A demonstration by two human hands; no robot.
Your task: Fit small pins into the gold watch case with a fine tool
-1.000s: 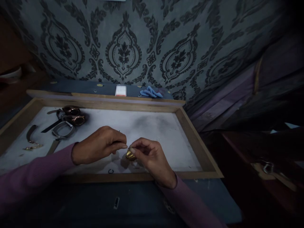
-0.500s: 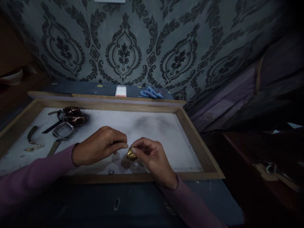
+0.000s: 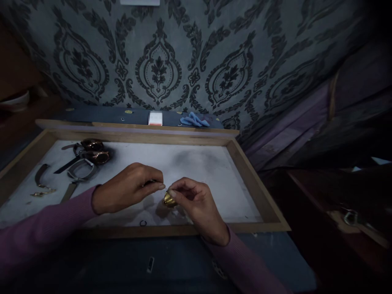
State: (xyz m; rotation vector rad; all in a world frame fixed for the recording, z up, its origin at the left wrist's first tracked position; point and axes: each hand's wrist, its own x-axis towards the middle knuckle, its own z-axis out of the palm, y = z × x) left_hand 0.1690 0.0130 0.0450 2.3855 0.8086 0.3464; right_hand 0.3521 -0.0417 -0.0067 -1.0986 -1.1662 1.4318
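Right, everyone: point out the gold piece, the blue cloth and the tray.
Gold piece [image 3: 168,199]: head view, its shiny side.
Blue cloth [image 3: 195,119]: head view, middle of its folds.
Tray [image 3: 252,179]: head view, right wall.

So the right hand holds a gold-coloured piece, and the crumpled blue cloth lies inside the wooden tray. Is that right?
Not quite: the crumpled blue cloth lies outside the wooden tray, beyond its far edge, as the head view shows. The right hand does hold the gold-coloured piece.

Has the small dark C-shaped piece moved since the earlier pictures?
No, no visible shift: the small dark C-shaped piece lies just inside the front edge of the wooden tray, as before.
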